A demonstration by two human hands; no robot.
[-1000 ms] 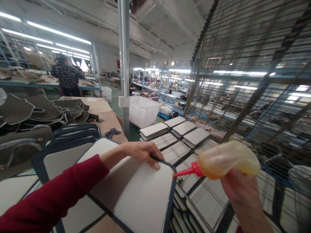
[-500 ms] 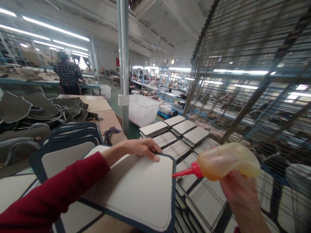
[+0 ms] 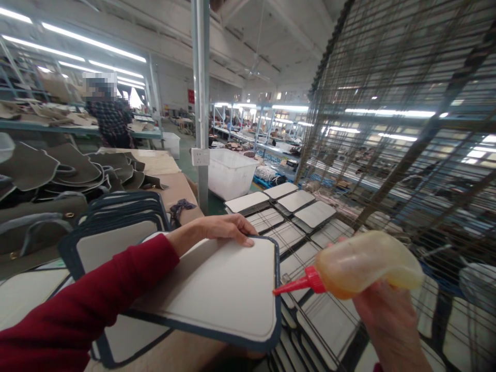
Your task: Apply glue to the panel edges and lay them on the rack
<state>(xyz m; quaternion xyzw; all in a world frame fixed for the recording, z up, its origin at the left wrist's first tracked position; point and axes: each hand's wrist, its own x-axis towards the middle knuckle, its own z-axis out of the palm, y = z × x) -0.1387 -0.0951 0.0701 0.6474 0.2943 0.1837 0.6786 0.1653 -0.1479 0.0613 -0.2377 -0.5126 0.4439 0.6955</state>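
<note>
My left hand grips the far edge of a white panel with a dark blue border, thumb on top and fingers around the rim. The panel is tilted in front of me. In my right hand is a squeeze bottle of amber liquid, lying on its side with its clear wall dented. Its red nozzle points left, the tip at the panel's right edge, where the white meets the blue border. The fingers behind the bottle are mostly hidden.
A stack of similar blue-edged panels stands at left, beside grey-brown bag pieces. Wire racks holding white panels lie at right, with a raised wire rack above. Behind are a white bin, a post and a person.
The nozzle tip has moved down along the panel's right edge, toward me. The panel's near edge has risen slightly in view. Both hands keep their holds.
</note>
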